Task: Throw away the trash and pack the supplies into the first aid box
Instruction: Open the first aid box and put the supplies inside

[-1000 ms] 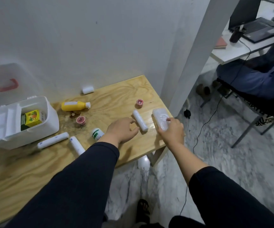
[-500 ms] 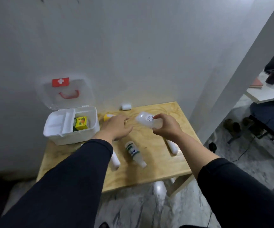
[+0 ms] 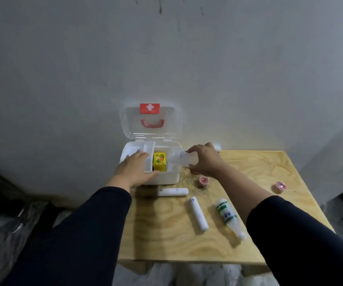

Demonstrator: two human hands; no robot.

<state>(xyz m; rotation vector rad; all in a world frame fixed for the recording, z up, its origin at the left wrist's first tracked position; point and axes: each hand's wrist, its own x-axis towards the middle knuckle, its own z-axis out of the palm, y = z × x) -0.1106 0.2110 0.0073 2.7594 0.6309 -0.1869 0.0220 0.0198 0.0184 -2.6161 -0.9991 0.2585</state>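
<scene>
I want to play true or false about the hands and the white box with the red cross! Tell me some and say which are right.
1. The white first aid box has its clear lid open. True.
2. The right hand holds a clear plastic bottle over the box. True.
3. The left hand holds a white roll. False: it rests on the box, holding nothing.
4. A small yellow carton lies on the wooden table. False: it sits inside the box.
5. Two small pink cups sit on the table. True.
</scene>
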